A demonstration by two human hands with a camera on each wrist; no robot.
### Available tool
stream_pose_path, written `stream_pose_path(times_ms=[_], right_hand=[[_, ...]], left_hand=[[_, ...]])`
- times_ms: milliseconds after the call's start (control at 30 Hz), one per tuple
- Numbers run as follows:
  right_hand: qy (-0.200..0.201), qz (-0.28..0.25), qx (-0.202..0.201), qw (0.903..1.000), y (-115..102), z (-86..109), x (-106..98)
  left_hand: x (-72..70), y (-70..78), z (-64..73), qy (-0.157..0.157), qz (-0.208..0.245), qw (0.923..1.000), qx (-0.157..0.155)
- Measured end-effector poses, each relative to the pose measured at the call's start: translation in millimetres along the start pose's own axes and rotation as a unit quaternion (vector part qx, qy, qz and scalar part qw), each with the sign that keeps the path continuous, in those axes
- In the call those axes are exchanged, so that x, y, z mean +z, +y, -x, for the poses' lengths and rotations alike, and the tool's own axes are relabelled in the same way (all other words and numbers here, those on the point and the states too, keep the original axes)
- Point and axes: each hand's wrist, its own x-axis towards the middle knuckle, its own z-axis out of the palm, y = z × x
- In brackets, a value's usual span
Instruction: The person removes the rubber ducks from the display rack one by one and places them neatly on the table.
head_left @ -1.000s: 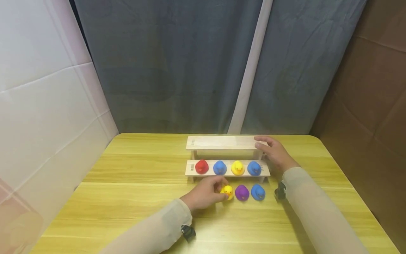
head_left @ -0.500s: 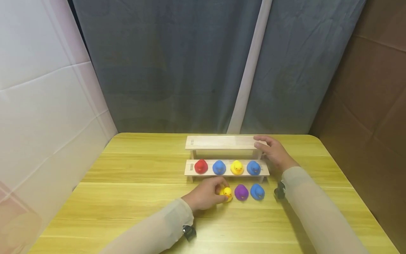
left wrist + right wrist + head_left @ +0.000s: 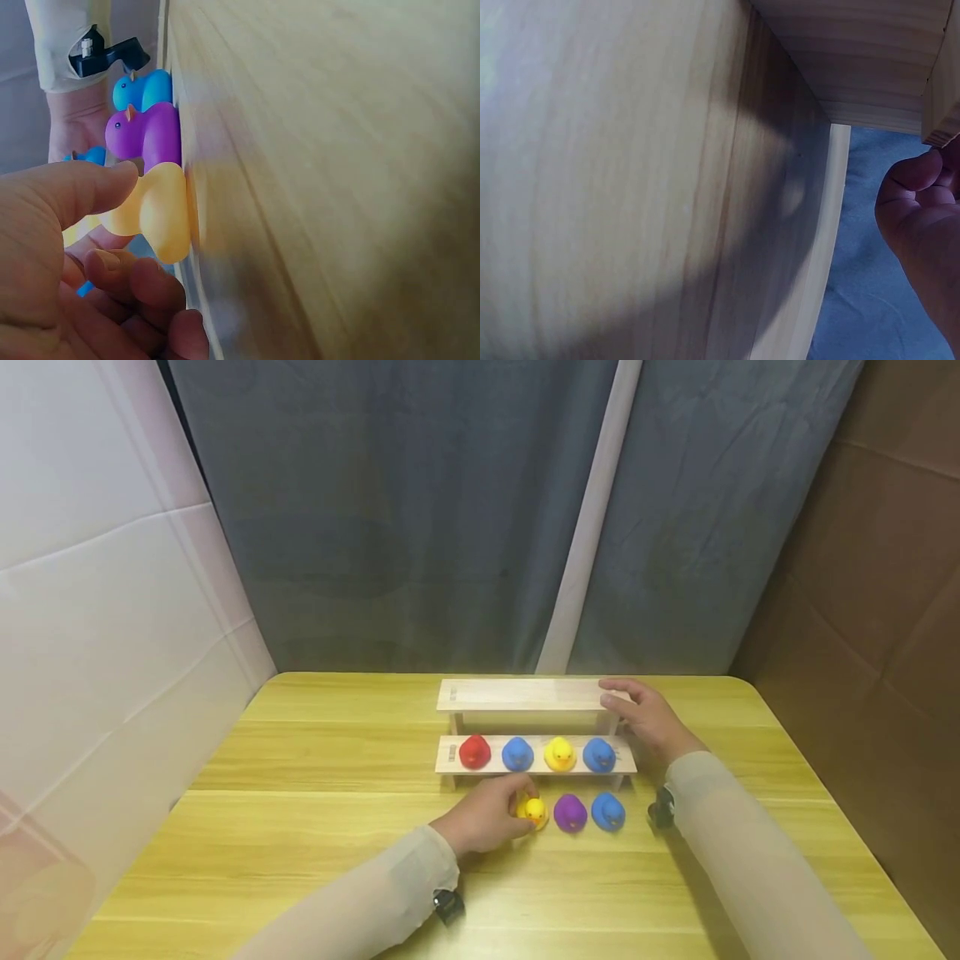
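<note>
My left hand (image 3: 487, 814) pinches a yellow rubber duck (image 3: 533, 812) between thumb and fingers, low at the table in front of a two-tier wooden shelf (image 3: 517, 694). In the left wrist view, the thumb lies against the yellow duck (image 3: 163, 210). To its right sit a purple duck (image 3: 571, 813) and a blue duck (image 3: 608, 812). My right hand (image 3: 656, 718) grips the right end of the upper tier, thumb at the front and fingers over the board. The right wrist view shows the thumb (image 3: 919, 171) right at the board's corner; the other fingers are partly hidden.
On the lower tier stand a red duck (image 3: 475, 752), a blue duck (image 3: 517, 754), a yellow duck (image 3: 560, 754) and another blue duck (image 3: 598, 755). Grey curtains (image 3: 375, 527) hang behind the wooden table (image 3: 322, 752). Covered walls (image 3: 885, 568) flank both sides.
The yellow duck in my left hand has shifted slightly left, a little farther from the purple duck. My right hand stays at the shelf end, and the other ducks keep their places.
</note>
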Motion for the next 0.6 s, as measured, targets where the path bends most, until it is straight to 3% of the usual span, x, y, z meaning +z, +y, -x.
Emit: stream_pose_path(times_ms=[600], right_hand=[[0.0, 0.014, -0.004, 0.9999, 1.7, -1.7, -1.0]], left_hand=[[-2.4, 2.2, 0.7, -0.011, -0.018, 0.9998, -0.006]])
